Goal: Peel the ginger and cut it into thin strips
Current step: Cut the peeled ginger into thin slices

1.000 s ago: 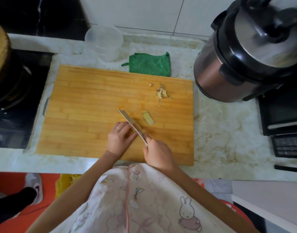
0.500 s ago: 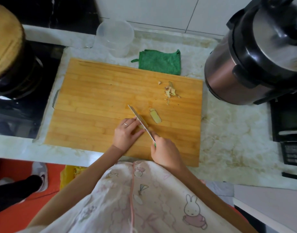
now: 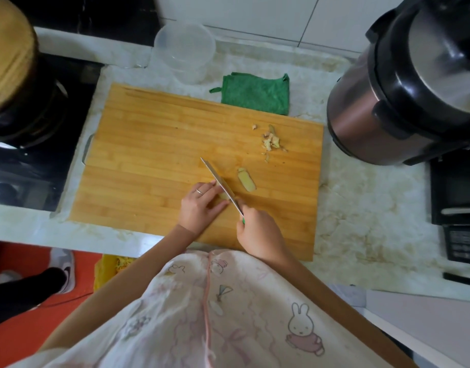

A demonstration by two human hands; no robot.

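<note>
The cutting board (image 3: 149, 144) is honey-yellow with bamboo stripes; the bench (image 3: 361, 208) is white with beige veining. The cloth (image 3: 255, 96) is green, the ginger slice (image 3: 246, 179) pale yellow. The apron (image 3: 228, 314) is pale pink with a rabbit print.

Marble counter (image 3: 361, 213) bears cutting board (image 3: 149, 155), green cloth (image 3: 255, 94), plastic tub (image 3: 184, 51), cooker (image 3: 361, 123).
</note>
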